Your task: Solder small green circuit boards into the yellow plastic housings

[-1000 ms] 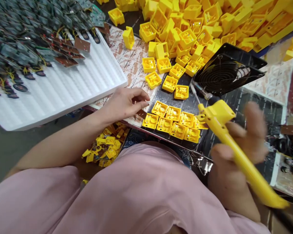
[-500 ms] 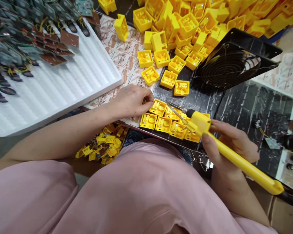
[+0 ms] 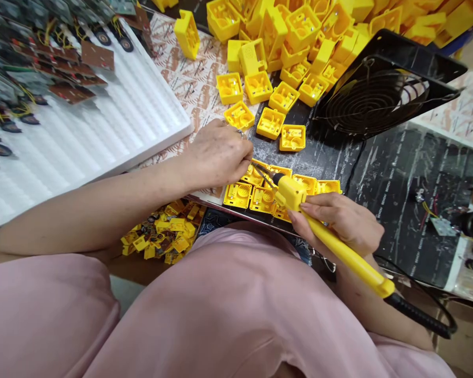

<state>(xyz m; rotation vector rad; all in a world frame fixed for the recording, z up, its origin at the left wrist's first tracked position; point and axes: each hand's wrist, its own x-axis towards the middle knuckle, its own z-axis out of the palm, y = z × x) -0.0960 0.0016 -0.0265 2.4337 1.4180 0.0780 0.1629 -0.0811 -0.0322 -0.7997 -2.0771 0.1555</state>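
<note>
In my right hand [image 3: 349, 220] is a yellow soldering iron [image 3: 331, 241] with a feed tube beside its tip and a black cord at its back end. Its tip points left, over the upper-left piece of two rows of small open yellow plastic housings [image 3: 263, 199] along the table edge. My left hand [image 3: 220, 155], with a ring on one finger, is closed at that same housing, right by the iron's tip. Its fingertips are turned away, so whatever they pinch, if anything, is hidden. The iron covers part of the rows.
Loose yellow housings [image 3: 270, 123] spread up into a large heap at the back. A black fan [image 3: 382, 94] stands right of them. A white foam tray [image 3: 142, 113] with circuit boards lies left. Below the table edge is a box of yellow pieces [image 3: 161, 231].
My right hand has brought the soldering iron left, its tip now close to my left fingers. My left hand has turned slightly over the upper-left housing. The view has shifted a little.
</note>
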